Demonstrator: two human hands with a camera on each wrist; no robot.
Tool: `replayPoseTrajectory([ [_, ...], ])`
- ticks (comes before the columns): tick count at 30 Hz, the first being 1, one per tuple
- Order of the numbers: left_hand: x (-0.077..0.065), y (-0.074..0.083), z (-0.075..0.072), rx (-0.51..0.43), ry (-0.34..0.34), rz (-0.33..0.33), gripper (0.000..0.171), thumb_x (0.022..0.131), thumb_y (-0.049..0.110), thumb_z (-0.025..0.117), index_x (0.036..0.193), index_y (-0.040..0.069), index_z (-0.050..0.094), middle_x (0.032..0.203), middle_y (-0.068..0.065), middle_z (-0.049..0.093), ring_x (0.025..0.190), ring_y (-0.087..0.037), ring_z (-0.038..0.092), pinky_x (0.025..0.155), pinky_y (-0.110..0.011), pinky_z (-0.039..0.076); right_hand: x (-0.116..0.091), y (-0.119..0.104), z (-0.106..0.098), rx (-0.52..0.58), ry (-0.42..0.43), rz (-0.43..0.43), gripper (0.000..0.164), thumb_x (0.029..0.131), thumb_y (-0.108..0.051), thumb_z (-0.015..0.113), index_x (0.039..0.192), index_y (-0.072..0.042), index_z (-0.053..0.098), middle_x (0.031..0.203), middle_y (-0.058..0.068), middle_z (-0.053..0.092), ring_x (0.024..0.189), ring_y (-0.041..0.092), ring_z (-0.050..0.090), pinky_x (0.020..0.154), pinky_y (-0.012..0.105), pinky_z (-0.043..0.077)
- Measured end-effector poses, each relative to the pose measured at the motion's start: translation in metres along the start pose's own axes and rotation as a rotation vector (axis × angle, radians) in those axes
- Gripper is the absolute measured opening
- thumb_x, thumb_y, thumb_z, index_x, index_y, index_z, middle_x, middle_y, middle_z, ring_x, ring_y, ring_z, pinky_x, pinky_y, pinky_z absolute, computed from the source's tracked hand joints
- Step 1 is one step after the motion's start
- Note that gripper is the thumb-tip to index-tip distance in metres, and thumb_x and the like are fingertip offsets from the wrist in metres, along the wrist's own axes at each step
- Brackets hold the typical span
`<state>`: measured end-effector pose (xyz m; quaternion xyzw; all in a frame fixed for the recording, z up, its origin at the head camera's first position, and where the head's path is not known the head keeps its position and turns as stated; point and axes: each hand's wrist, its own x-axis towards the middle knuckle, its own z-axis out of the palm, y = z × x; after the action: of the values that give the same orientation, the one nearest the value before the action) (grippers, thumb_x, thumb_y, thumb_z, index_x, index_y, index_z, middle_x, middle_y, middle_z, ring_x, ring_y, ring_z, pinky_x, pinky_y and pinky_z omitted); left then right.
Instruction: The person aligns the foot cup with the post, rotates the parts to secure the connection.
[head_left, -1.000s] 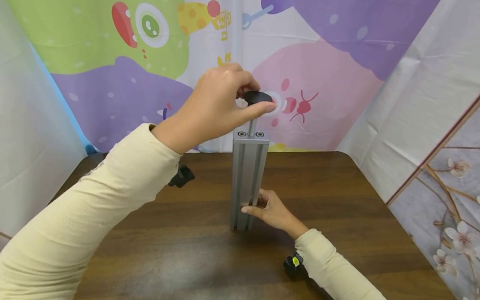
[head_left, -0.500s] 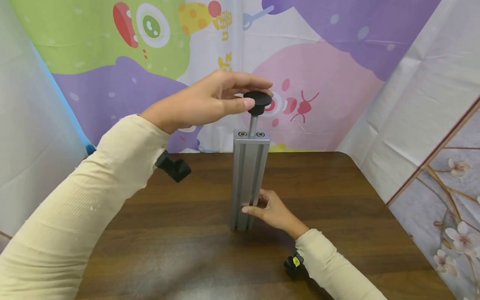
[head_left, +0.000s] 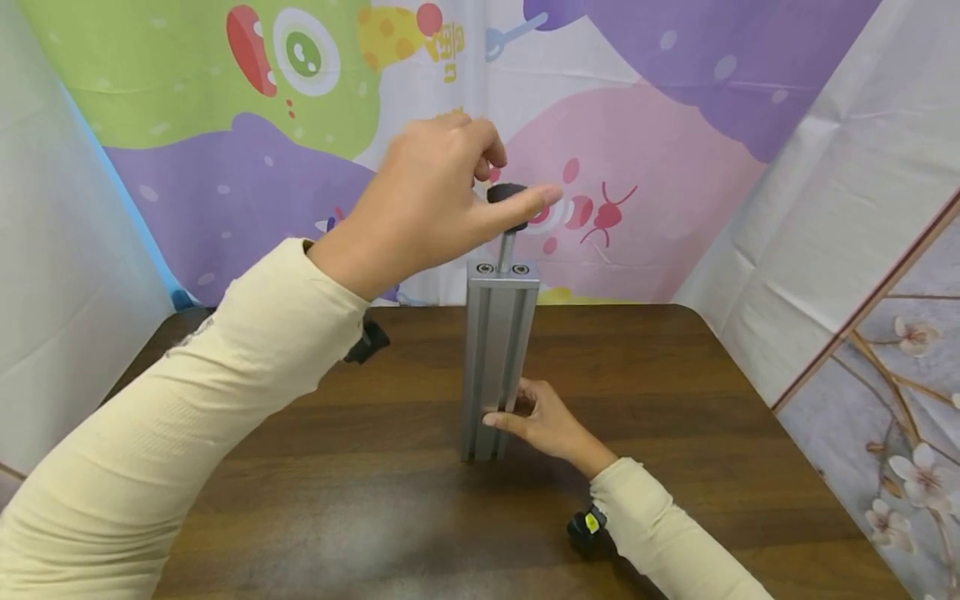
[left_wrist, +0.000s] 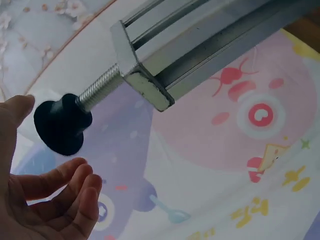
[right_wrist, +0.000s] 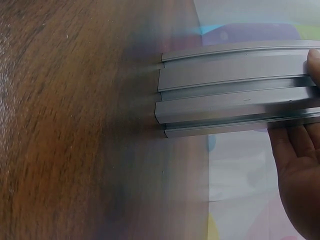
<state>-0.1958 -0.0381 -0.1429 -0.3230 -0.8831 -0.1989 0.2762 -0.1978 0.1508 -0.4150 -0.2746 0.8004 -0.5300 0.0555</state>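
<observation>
An aluminium profile (head_left: 492, 358) stands upright on the brown table, with grooves down its sides. From its top end plate rises a threaded rod (left_wrist: 101, 87) capped by a black levelling foot (left_wrist: 61, 125). Around the foot hovers my left hand (head_left: 431, 196), thumb on the near side and fingers loosely bent. The left wrist view shows gaps between the fingertips (left_wrist: 80, 162) and the black foot. Low on the profile's right side, my right hand (head_left: 553, 423) grips it, thumb across the front face and the other fingers behind. The right wrist view shows the profile's lower end (right_wrist: 162, 95) at the tabletop.
The wood-grain table (head_left: 360, 500) ends at a far edge below a cartoon-print curtain (head_left: 615, 125). Pale cloth walls (head_left: 817, 192) flank both sides. Black wrist cameras (head_left: 585, 529) stick out from the sleeves.
My left hand went from around the black foot to flatter beside it, then lifted and tilted back over it, fingers now off it. Right hand and profile stayed put.
</observation>
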Motion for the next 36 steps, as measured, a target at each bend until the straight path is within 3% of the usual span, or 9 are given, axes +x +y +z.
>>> replayPoseTrajectory([
  [4,0.000,0.006,0.003,0.084,0.010,0.068,0.054,0.084,0.054,0.066,0.086,0.000,0.065,0.082,-0.009,0.060,0.074,-0.023,0.054,0.070,-0.034,0.045,0.000,0.003,0.000,0.011,0.000,-0.009,0.024,0.085,-0.005,0.071,0.108,0.001,0.065,0.103,0.013,0.071,0.092,0.015,0.066,0.079,0.029,0.052],
  [9,0.001,0.009,0.003,0.092,-0.027,0.072,0.048,0.085,0.049,0.067,0.083,0.000,0.066,0.078,-0.008,0.061,0.068,-0.021,0.053,0.064,-0.033,0.046,0.000,0.004,0.000,0.023,-0.004,-0.030,0.027,0.086,-0.010,0.072,0.111,-0.001,0.065,0.102,0.011,0.072,0.092,0.015,0.066,0.081,0.030,0.052],
  [13,0.003,0.006,0.000,0.000,-0.087,0.087,0.038,0.088,0.038,0.067,0.090,0.000,0.071,0.085,-0.009,0.065,0.075,-0.020,0.056,0.070,-0.033,0.047,0.000,0.004,0.000,0.020,-0.006,-0.032,0.028,0.086,-0.011,0.072,0.111,-0.001,0.065,0.102,0.010,0.071,0.092,0.014,0.066,0.081,0.030,0.052],
  [17,0.007,0.004,-0.006,-0.134,-0.214,0.078,0.032,0.092,0.026,0.065,0.110,0.000,0.069,0.101,-0.009,0.069,0.092,-0.017,0.061,0.085,-0.031,0.047,0.000,0.003,0.000,0.024,-0.008,-0.034,0.028,0.086,-0.009,0.071,0.111,0.000,0.065,0.102,0.012,0.071,0.091,0.014,0.066,0.080,0.030,0.053],
  [21,0.009,0.003,-0.014,-0.238,-0.349,0.062,0.034,0.094,0.012,0.061,0.126,0.000,0.061,0.116,-0.007,0.067,0.108,-0.015,0.061,0.098,-0.030,0.044,0.000,0.004,0.000,0.029,-0.009,-0.038,0.028,0.086,-0.009,0.071,0.112,0.000,0.064,0.102,0.012,0.071,0.091,0.014,0.066,0.080,0.030,0.053],
  [26,0.010,0.001,-0.021,-0.301,-0.465,0.112,0.040,0.095,-0.001,0.049,0.135,0.000,0.053,0.128,-0.008,0.061,0.119,-0.014,0.056,0.103,-0.028,0.040,0.000,0.005,0.000,0.031,-0.005,-0.049,0.026,0.087,-0.008,0.070,0.111,0.001,0.065,0.101,0.013,0.071,0.090,0.014,0.066,0.079,0.030,0.053],
  [32,0.010,0.000,-0.025,-0.301,-0.519,0.135,0.043,0.096,-0.005,0.043,0.138,0.002,0.049,0.132,-0.008,0.058,0.116,-0.012,0.057,0.100,-0.026,0.043,0.000,0.004,0.001,0.030,0.003,-0.051,0.024,0.086,-0.007,0.071,0.108,0.001,0.066,0.099,0.013,0.071,0.089,0.012,0.066,0.079,0.029,0.053],
  [36,0.011,0.000,-0.025,-0.277,-0.497,0.133,0.041,0.098,0.005,0.049,0.139,0.004,0.049,0.133,-0.005,0.058,0.119,-0.011,0.055,0.103,-0.026,0.040,0.001,0.003,0.000,0.022,0.003,-0.048,0.024,0.086,-0.005,0.070,0.108,0.002,0.065,0.100,0.014,0.071,0.089,0.012,0.066,0.079,0.029,0.053],
])
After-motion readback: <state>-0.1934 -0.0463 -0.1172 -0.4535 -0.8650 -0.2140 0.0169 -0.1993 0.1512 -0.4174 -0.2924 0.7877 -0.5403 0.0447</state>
